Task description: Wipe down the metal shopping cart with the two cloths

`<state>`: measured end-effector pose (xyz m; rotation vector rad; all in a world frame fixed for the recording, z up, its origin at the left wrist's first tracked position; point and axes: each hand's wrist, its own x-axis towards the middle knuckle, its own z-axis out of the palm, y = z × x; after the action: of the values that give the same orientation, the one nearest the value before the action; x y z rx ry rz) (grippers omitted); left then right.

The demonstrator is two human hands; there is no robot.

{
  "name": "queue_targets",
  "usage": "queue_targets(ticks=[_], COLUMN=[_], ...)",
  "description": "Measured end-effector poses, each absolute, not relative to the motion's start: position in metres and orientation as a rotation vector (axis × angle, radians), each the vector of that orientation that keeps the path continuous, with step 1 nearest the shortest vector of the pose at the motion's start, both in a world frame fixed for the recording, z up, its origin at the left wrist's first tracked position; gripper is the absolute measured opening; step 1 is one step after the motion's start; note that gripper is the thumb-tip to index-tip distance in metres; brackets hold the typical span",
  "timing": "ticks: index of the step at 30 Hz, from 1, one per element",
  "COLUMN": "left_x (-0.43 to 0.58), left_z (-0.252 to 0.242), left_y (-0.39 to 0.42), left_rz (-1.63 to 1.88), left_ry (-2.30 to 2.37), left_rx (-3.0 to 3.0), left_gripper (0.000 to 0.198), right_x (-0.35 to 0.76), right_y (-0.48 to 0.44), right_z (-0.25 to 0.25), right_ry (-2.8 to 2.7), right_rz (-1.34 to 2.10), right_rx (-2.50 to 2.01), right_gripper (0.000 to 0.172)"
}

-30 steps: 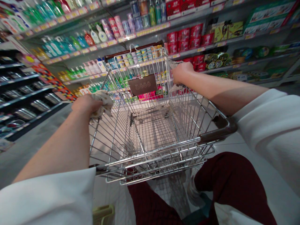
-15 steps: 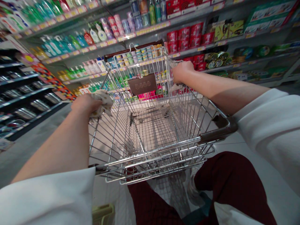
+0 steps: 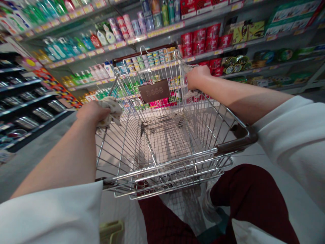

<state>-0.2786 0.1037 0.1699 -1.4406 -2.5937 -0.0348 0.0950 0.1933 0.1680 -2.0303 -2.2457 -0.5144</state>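
Observation:
A wire shopping cart [image 3: 162,135] stands in front of me with an empty basket. My left hand [image 3: 92,112] is closed on a crumpled beige cloth [image 3: 111,108] pressed against the cart's left top rim. My right hand [image 3: 196,77] is closed on a second pale cloth [image 3: 189,69] at the cart's right top rim, near the far corner. A brown tag [image 3: 154,90] hangs inside the cart's far wall. The brown handle corner [image 3: 238,135] sits near my right elbow.
Store shelves [image 3: 152,34] with bottles, red cans and boxes run across the back. A dark rack [image 3: 27,101] with metal pans stands at the left. My legs in dark red trousers [image 3: 248,200] are under the cart's near end, on a pale floor.
Almost nothing has moved; both hands stay on the cart's rims with their cloths, and the view has shifted very slightly.

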Motion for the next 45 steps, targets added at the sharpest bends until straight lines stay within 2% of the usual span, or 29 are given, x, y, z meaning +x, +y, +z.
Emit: queue_targets(ticks=[11, 25, 33, 45], left_x=[-0.275, -0.266, -0.267, -0.268], left_z=[0.171, 0.174, 0.174, 0.173], left_y=[0.102, 0.095, 0.096, 0.095], left_rz=[0.026, 0.052, 0.050, -0.028], left_ry=[-2.581, -2.563, -2.570, -2.611], left_rx=[-1.444, -1.442, -1.449, -1.453], left_gripper=[0.066, 0.066, 0.066, 0.062], right_x=[0.095, 0.095, 0.097, 0.097], right_y=[0.192, 0.192, 0.200, 0.201], right_z=[0.168, 0.169, 0.165, 0.166], right_ry=[-2.257, -2.248, -2.260, -2.235], right_rz=[-0.611, -0.549, -0.621, -0.536], right_rx=[-2.049, -2.030, -2.019, -2.011], right_gripper=[0.047, 0.042, 0.055, 0.051])
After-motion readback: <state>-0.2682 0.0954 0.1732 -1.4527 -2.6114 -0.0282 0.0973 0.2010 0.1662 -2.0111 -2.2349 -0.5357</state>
